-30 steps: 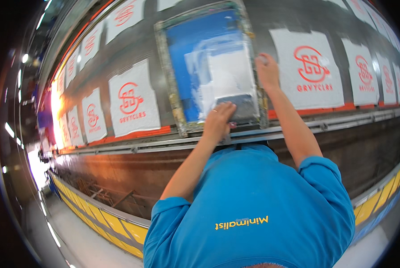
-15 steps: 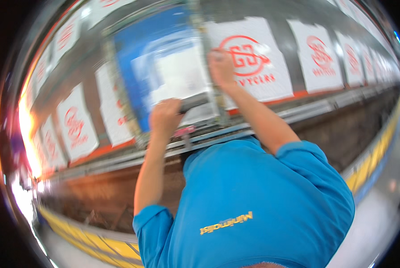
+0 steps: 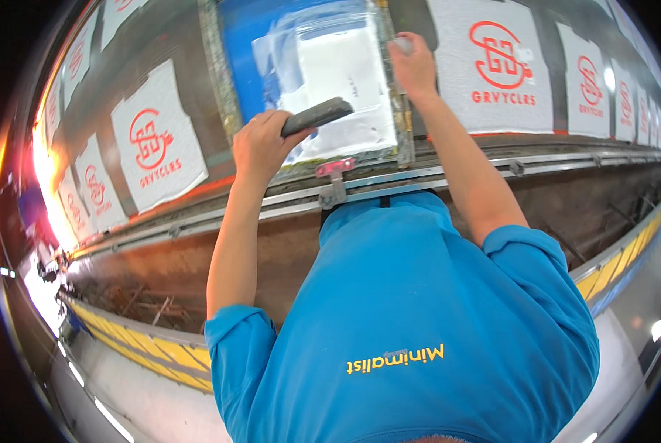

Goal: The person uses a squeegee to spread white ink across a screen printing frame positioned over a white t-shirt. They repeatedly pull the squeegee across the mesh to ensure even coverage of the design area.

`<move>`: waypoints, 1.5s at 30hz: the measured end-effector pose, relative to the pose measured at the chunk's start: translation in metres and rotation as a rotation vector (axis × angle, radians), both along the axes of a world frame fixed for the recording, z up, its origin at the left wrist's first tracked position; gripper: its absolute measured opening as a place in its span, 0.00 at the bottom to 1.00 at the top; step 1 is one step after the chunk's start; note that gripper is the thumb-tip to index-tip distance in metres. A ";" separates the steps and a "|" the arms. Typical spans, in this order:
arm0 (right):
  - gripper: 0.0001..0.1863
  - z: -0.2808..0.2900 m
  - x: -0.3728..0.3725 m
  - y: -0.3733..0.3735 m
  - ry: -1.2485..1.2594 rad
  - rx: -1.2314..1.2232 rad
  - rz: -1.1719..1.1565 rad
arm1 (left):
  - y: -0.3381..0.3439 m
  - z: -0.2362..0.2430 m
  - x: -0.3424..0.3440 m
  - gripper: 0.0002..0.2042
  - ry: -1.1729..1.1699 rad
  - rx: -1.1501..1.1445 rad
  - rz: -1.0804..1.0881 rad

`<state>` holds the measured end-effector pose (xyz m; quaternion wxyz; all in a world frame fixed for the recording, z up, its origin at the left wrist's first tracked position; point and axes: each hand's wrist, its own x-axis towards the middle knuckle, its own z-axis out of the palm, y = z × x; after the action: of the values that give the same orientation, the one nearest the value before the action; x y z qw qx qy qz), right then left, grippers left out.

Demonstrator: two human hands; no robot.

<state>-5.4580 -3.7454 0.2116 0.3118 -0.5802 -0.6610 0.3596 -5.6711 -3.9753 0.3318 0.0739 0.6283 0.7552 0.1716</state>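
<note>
My left hand (image 3: 264, 144) grips a dark grey squeegee (image 3: 317, 115), angled over the lower-left part of a printing screen. The screen's worn frame (image 3: 220, 74) surrounds blue mesh (image 3: 245, 52) with a patch of white ink (image 3: 330, 66) smeared across its right part. My right hand (image 3: 415, 70), at the screen's right side, is closed around a small light grey object (image 3: 403, 46), too small to identify further. A pink clamp (image 3: 334, 167) sits at the frame's near edge, over a metal rail (image 3: 382, 188).
White shirt-shaped pieces with red round logos (image 3: 149, 140) lie along the long dark table (image 3: 412, 22) on both sides. A blue shirt (image 3: 397, 295) covers my torso below the rail. A yellow barrier (image 3: 146, 336) runs behind, and bright light shows at the far left.
My left hand has moved left relative to the screen, and the squeegee has turned from low at the right to angled at the lower left. My right hand stays at the right side.
</note>
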 end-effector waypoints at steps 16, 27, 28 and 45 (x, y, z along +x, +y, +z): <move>0.25 0.002 0.005 0.002 -0.058 -0.085 0.061 | 0.095 -0.036 -0.001 0.33 -0.368 -0.735 -0.121; 0.23 0.011 0.002 -0.003 0.011 -0.171 0.026 | 0.194 -0.039 -0.047 0.19 0.099 -0.131 -0.169; 0.23 0.015 0.002 -0.002 -0.003 -0.173 0.023 | 0.201 -0.040 -0.048 0.17 0.082 -0.130 -0.172; 0.14 0.050 -0.072 0.055 -0.408 0.438 0.723 | 0.192 -0.040 -0.037 0.13 0.013 -0.401 -0.061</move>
<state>-5.5300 -3.6900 0.2612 0.1450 -0.2921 -0.9288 0.1759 -5.7079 -3.7837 0.2921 0.1977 0.6247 0.7553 0.0115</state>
